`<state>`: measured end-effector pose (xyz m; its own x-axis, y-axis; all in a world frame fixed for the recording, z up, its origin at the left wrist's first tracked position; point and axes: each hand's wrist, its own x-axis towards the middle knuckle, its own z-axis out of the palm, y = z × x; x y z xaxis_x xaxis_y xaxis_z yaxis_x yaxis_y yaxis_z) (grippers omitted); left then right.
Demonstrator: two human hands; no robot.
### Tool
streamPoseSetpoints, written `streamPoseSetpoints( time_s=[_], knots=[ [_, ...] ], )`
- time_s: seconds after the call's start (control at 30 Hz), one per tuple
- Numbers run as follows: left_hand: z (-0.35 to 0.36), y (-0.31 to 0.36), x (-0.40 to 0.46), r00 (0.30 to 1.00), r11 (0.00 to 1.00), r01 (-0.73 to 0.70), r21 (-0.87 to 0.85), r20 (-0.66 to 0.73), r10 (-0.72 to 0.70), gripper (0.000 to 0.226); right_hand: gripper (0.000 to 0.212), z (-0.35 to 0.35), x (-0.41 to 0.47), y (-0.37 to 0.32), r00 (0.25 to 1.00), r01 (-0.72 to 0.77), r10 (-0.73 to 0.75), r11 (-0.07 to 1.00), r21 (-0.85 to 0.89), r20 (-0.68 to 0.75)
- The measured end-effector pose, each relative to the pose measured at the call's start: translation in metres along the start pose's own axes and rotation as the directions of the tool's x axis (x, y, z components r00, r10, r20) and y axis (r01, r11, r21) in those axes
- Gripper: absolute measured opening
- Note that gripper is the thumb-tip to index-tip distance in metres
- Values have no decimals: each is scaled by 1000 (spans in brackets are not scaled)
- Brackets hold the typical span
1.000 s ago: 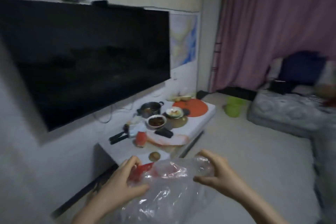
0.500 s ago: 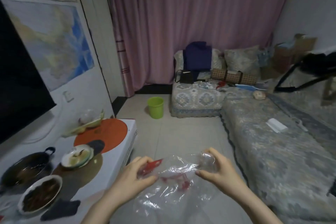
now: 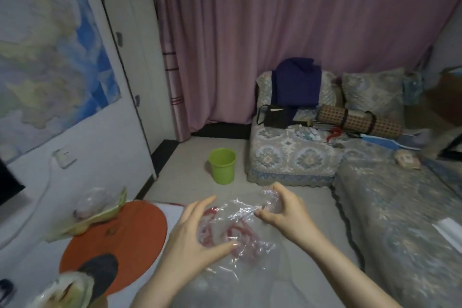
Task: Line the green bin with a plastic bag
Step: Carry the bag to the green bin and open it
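A clear plastic bag with red print is stretched between my two hands in front of me. My left hand pinches its near left part between thumb and fingers. My right hand grips its upper right edge. The green bin stands upright and empty on the tiled floor farther ahead, beside the corner of a patterned sofa, well beyond both hands.
A low white table at lower left carries an orange round mat, dishes and wrapped food. A patterned sofa with cushions, a dark bag and a rolled mat fills the right. Pink curtains hang behind; a map is on the left wall.
My view has swung right from the television and table toward the bin and moved closer to it. Both hands have kept hold of the bag and spread it wider.
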<state>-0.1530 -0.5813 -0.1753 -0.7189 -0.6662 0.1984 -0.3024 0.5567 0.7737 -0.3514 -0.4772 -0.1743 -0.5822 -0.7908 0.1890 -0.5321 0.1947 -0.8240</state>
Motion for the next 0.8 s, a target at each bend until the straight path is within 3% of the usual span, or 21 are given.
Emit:
streamPoseSetpoints(
  time_s=[0.13, 0.3, 0.4, 0.57, 0.7, 0.8],
  knots=[
    [15, -13, 136, 991, 961, -130, 244, 47, 122, 111, 29, 9, 116, 9, 998, -63, 65, 987, 149, -9],
    [33, -25, 300, 982, 920, -177, 349, 129, 140, 123, 32, -2, 254, 23, 992, -117, 124, 961, 252, -12],
    [45, -43, 388, 983, 911, -178, 372, 104, 149, 99, 33, -4, 335, 43, 992, -119, 127, 953, 277, -10],
    [60, -90, 545, 995, 961, -86, 263, 62, 72, 49, 33, 3, 485, 92, 993, -119, 110, 925, 362, 46],
    [59, -125, 658, 999, 993, 26, 116, -39, -21, 50, 60, 4, 595, 130, 969, -221, 139, 858, 464, 204],
    [43, -147, 733, 976, 993, 94, 78, -202, -76, 48, 78, 9, 667, 165, 938, -218, 129, 940, 261, 322]
  ],
)
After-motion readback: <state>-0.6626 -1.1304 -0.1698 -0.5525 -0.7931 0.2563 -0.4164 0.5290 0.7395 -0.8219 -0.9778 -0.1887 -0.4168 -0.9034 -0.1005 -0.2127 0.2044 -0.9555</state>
